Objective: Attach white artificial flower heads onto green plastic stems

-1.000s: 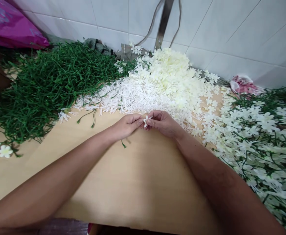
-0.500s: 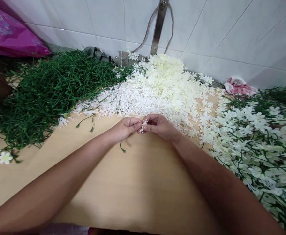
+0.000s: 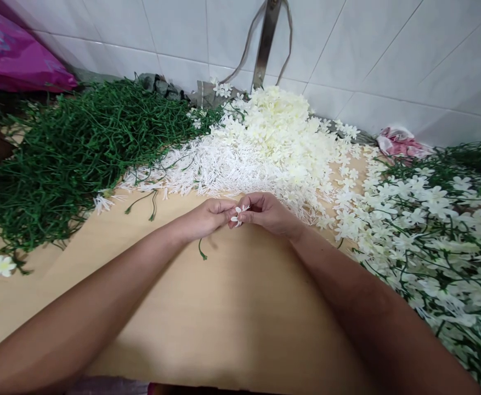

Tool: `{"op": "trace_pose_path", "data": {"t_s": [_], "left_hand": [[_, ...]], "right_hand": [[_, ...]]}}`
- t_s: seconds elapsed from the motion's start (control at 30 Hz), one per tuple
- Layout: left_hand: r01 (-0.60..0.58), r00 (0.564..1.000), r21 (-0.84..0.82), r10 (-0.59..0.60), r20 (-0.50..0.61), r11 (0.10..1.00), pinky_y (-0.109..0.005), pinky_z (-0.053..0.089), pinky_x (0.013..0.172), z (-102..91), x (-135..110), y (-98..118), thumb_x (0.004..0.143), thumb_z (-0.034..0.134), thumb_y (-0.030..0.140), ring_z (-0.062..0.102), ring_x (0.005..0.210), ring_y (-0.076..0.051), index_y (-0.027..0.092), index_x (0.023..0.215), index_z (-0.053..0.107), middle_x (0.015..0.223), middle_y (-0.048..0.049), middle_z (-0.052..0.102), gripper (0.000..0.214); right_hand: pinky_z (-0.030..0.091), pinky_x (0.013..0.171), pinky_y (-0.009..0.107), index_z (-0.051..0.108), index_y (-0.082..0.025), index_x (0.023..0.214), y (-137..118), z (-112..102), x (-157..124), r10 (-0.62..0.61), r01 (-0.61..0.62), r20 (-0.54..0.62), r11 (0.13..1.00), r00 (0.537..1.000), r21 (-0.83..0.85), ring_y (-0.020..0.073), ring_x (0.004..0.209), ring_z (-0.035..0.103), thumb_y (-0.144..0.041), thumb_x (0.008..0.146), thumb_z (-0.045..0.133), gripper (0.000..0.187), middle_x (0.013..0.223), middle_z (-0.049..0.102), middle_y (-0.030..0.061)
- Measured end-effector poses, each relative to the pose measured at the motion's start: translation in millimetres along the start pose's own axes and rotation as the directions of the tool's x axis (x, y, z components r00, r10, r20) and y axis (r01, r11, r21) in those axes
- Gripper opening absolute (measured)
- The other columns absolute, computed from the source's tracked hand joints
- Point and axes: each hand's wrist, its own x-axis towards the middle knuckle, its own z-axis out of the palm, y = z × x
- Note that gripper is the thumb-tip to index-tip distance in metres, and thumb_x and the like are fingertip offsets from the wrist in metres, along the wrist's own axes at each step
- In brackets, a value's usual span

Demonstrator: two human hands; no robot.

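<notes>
Flower partly under right thumb

So it's one tiny white artificial flower, petals splayed and turned nearly side-on, with skinny white filaments poking out toward the right. It's pinched in the fingertips of the right hand, right up against the left fingertips, just above the tan board. Then there's a thin green stem coming out below the closed left hand, curving down to a knobby end. Its upper part's hidden, so can't tell if it touches the flower.
</notes>
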Motion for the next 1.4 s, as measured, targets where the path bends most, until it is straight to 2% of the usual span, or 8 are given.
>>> {"op": "trace_pose_path", "data": {"t_s": [0.17, 0.37, 0.8, 0.93, 1.03, 1.13, 1.27, 1.4], "left_hand": [[-0.017, 0.993, -0.066, 0.010, -0.118, 0.998, -0.022, 0.030, 0.055, 5.5, 1, -4, 0.075, 0.056, 0.039, 0.035, 0.057, -0.008, 0.017, 0.058, 0.044, 0.059, 0.0040, 0.040, 0.031], [-0.001, 0.992, -0.051, -0.005, -0.124, 0.999, -0.024, 0.029, 0.056, 5.8, 2, -3, 0.075, 0.053, 0.038, 0.033, 0.056, -0.008, 0.017, 0.059, 0.044, 0.058, 0.0043, 0.038, 0.027], [-0.028, 0.973, -0.061, 0.013, -0.232, 0.998, -0.024, 0.030, 0.059, 13.0, 6, 0, 0.068, 0.052, 0.030, 0.037, 0.058, -0.008, 0.018, 0.057, 0.044, 0.057, 0.0041, 0.043, 0.019], [0.012, 0.963, -0.134, -0.048, -0.267, 0.991, -0.023, 0.029, 0.053, 9.1, 9, 1, 0.068, 0.060, 0.047, 0.033, 0.052, -0.008, 0.018, 0.060, 0.044, 0.055, 0.0044, 0.043, 0.034], [0.012, 0.963, 0.021, -0.006, -0.269, 1.000, -0.025, 0.037, 0.059, -2.2, 3, 8, 0.070, 0.059, 0.058, 0.043, 0.059, -0.011, 0.018, 0.060, 0.049, 0.058, 0.0014, 0.047, 0.043], [-0.053, 0.927, 0.205, 0.125, -0.355, 0.977, -0.030, 0.043, 0.079, -17.5, -13, 19, 0.076, 0.051, 0.064, 0.055, 0.087, -0.018, 0.016, 0.088, 0.065, 0.092, -0.0080, 0.062, 0.052], [-0.205, 0.938, 0.329, 0.281, -0.203, 0.922, -0.029, 0.043, 0.088, -29.7, -29, 30, 0.085, 0.045, 0.056, 0.057, 0.099, -0.019, 0.020, 0.106, 0.068, 0.107, -0.0091, 0.063, 0.047], [-0.097, 0.894, 0.376, 0.247, -0.374, 0.921, -0.026, 0.046, 0.076, -30.8, -26, 28, 0.079, 0.061, 0.038, 0.059, 0.080, -0.015, 0.017, 0.092, 0.070, 0.085, -0.0055, 0.065, 0.027]], "right_hand": [[0.049, 0.070, 0.028, 0.056, -0.017, 0.064, 3, 7, 1, -0.106, 0.098, -0.107, 0.992, 0.989, -0.082, 0.0109, 0.067, 0.062, -0.035, 0.060, 0.081, 0.031, 0.067, 0.064, -0.0013], [0.049, 0.064, 0.026, 0.055, -0.018, 0.065, 6, 6, 2, -0.096, 0.071, -0.155, 0.985, 0.983, -0.157, 0.0108, 0.065, 0.061, -0.037, 0.058, 0.082, 0.034, 0.066, 0.064, -0.0016], [0.049, 0.062, 0.025, 0.055, -0.018, 0.063, 8, 18, 8, -0.164, 0.144, -0.252, 0.985, 0.954, -0.098, 0.0098, 0.058, 0.060, -0.036, 0.057, 0.083, 0.034, 0.058, 0.064, -0.0028], [0.047, 0.058, 0.024, 0.055, -0.017, 0.063, 6, 14, 13, -0.125, 0.113, -0.292, 0.992, 0.948, -0.059, 0.0083, 0.054, 0.057, -0.038, 0.054, 0.084, 0.037, 0.055, 0.062, -0.0040], [0.047, 0.054, 0.022, 0.055, -0.016, 0.064, 1, 8, 9, -0.043, 0.040, -0.254, 0.999, 0.966, -0.017, 0.0081, 0.051, 0.057, -0.038, 0.055, 0.083, 0.037, 0.054, 0.062, -0.0028], [0.045, 0.048, 0.020, 0.054, -0.015, 0.063, -8, 0, 2, 0.107, -0.087, -0.207, 0.991, 0.972, 0.105, 0.0080, 0.049, 0.058, -0.040, 0.056, 0.083, 0.039, 0.053, 0.063, -0.0020], [0.041, 0.041, 0.015, 0.052, -0.014, 0.059, -23, -11, -4, 0.255, -0.198, -0.214, 0.947, 0.943, 0.254, 0.0060, 0.047, 0.056, -0.037, 0.054, 0.084, 0.040, 0.052, 0.059, -0.0036], [0.044, 0.042, 0.016, 0.057, -0.013, 0.064, -38, -20, -14, 0.303, -0.291, -0.042, 0.940, 0.952, 0.175, 0.0071, 0.051, 0.058, -0.043, 0.058, 0.081, 0.038, 0.057, 0.061, -0.0016]]}}
